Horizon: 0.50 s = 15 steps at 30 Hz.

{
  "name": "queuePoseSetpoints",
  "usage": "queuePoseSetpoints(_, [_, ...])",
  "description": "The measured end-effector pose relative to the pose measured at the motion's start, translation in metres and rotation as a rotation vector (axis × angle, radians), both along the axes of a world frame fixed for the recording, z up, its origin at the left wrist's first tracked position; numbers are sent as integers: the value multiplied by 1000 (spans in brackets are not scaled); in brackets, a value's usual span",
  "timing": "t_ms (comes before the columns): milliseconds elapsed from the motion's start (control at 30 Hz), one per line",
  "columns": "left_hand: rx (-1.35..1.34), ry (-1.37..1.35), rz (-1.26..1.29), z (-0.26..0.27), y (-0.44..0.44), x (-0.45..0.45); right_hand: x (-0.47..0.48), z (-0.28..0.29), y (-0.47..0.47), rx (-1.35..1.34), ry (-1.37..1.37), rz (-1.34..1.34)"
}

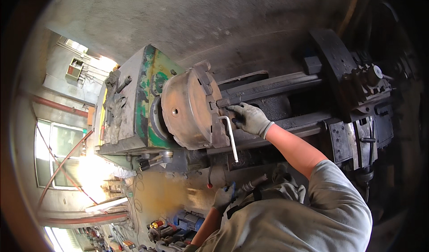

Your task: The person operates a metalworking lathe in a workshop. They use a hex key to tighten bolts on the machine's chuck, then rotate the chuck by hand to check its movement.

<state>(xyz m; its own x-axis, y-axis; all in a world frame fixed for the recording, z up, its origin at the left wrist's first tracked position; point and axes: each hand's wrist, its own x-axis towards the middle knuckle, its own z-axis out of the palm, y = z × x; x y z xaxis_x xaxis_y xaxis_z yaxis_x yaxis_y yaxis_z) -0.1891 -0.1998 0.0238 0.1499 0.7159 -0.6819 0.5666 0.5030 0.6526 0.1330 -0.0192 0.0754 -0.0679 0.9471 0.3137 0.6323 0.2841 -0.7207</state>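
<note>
My right hand [250, 118], in a pale work glove with dark-coated fingers, reaches to the face of a large rust-brown lathe chuck [187, 109]. Its fingertips lie at a stepped chuck jaw [222, 103]; whether they grip it is hidden. A bright L-shaped hex key [231, 138] has its short end at the chuck face, just left of my thumb, and its long arm hangs down. My left hand [222, 198], gloved too, is low near my waist with curled fingers. Something blue shows at its fingertips, and a stepped metal cylinder [249, 186] lies beside it; the hold is unclear.
The green headstock [147, 118] carries a dark glove [115, 111] on top. Lathe bed rails [271, 87] run right to the carriage [348, 141]. A red-knobbed lever [209, 185] projects below the chuck. A blue electric motor [189, 221] stands among parts on the floor.
</note>
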Motion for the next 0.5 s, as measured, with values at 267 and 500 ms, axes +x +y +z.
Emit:
queuePoseSetpoints(267, [-17,-22,139,-22,-14,1,18,-78,-20,-161,337,7])
queuePoseSetpoints(500, [167,-72,-15,-26,-20,37,-12,-128,-187,-984,1189,-177])
